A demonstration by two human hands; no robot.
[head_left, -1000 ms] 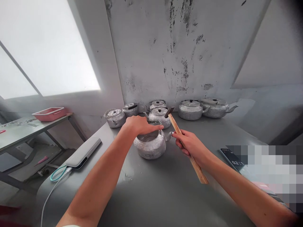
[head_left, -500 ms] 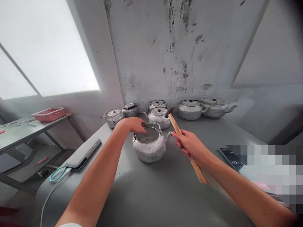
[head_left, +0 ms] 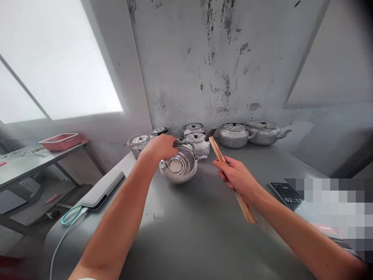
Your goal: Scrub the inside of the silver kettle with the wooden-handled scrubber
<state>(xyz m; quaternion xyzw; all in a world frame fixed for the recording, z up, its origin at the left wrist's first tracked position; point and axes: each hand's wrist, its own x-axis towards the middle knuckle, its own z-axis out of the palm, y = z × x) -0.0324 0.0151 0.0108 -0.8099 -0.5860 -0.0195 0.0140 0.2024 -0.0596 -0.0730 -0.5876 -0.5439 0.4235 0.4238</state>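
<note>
A lidless silver kettle (head_left: pixel 180 177) with a hammered-looking surface is tipped towards me, so its ringed inner bottom shows. Its arched dark handle (head_left: pixel 189 146) is gripped at the left side by my left hand (head_left: pixel 162 147), fingers closed round it. To the right, my right hand (head_left: pixel 234 173) is wrapped round the wooden shaft of a hammer (head_left: pixel 216 147), its dark metal head up and pointing away from me. The hammer is apart from the kettle. The kettle's spout (head_left: pixel 201 157) points right.
Several lidded kettles (head_left: pixel 234 136) stand along the wall at the back of the grey table (head_left: pixel 186 241). At left lies a white power bank (head_left: pixel 103 188) with a cable. A phone (head_left: pixel 287 196) lies at right. A pink basket (head_left: pixel 60 142) sits on a side table.
The kettle has gone from upright on the table to tipped towards me, raised and shifted slightly left and back. My left hand has closed on its handle. The hammer has hardly moved.
</note>
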